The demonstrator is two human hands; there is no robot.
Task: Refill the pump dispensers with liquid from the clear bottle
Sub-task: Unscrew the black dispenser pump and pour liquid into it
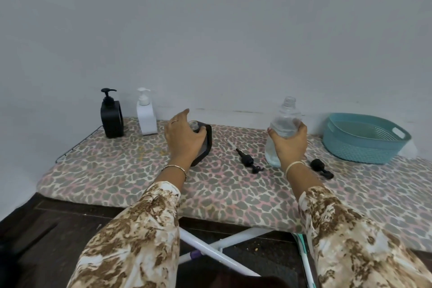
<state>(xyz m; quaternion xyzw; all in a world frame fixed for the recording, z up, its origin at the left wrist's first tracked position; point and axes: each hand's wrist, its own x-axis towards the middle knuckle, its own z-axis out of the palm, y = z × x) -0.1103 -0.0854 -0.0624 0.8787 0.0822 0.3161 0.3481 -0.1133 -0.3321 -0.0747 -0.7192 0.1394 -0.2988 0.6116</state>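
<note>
Light soft, diffuse, even; source not visible. Faint short shadows on worktop [131,170]. Weak highlights on clear bottle [286,117], no glare. Floor [35,229] dim. Slight overall softness; wide-angle bowing toward edges.

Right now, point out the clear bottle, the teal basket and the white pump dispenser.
clear bottle [287,117]: head view, on its shoulder below the open neck.
teal basket [360,150]: head view, on its ribbed outer wall.
white pump dispenser [146,119]: head view, on the front of its body.
</note>
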